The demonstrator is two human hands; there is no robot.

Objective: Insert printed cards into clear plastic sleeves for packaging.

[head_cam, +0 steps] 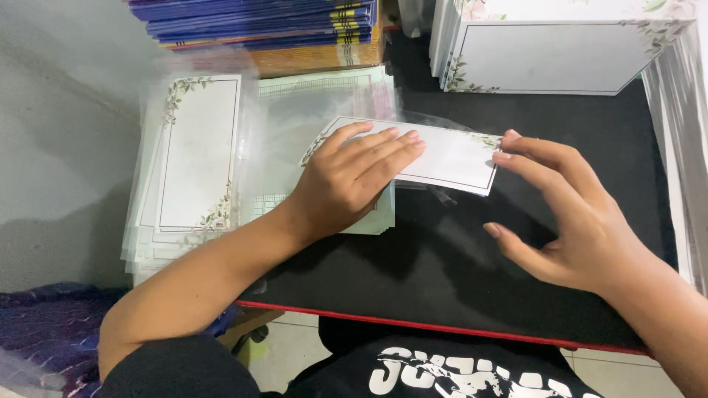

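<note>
A black table with a red front edge stands against a pale wall. The left hand lies flat on a white floral-bordered card in a clear sleeve; the right hand, fingers spread, touches the card's right edge. Sleeved cards stack up at left, blue booklets behind.

White card with thin dark border and green floral corners, same print on the card stacks, black mat red-edged, blue booklets striped yellow.
</note>
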